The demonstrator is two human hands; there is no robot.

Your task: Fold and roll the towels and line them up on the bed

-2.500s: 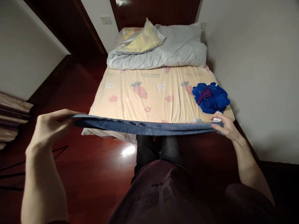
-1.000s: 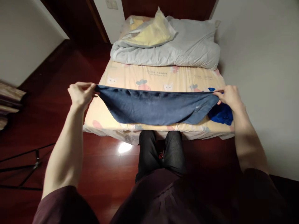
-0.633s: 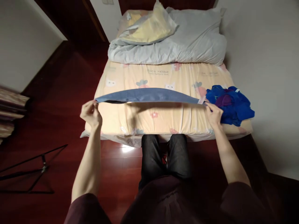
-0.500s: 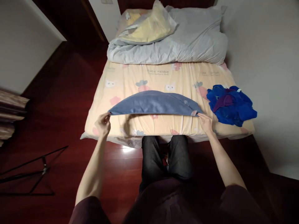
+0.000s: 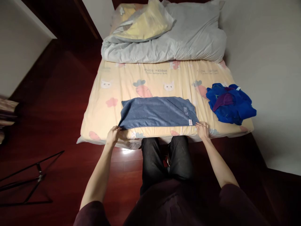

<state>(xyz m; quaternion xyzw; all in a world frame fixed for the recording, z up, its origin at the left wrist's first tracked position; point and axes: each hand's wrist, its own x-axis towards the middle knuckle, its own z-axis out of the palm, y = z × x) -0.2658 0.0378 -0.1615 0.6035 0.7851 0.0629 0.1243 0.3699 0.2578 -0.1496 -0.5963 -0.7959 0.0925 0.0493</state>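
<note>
A blue-grey towel [image 5: 157, 112] lies spread on the patterned bed sheet [image 5: 150, 83], its long side across the view. A small white tag and light lettering show near its right end. My left hand [image 5: 113, 135] pinches the near left corner, and my right hand [image 5: 202, 129] has its fingers closed at the near right corner. Both hands rest low, close to the bed's front edge. Right of the towel sits a crumpled heap of bright blue cloth [image 5: 244, 108] with a purple piece [image 5: 223, 99] on top.
A grey quilt [image 5: 192, 44] is bunched at the bed's far end, with a yellow item in clear plastic [image 5: 150, 25] on it. Black stand legs [image 5: 39, 177] are on the floor at the left. A wall [image 5: 265, 62] borders the bed's right side.
The towel has come down from the air and now lies flat on the sheet. Both hands have lowered with it and moved closer together. The view has shifted slightly.
</note>
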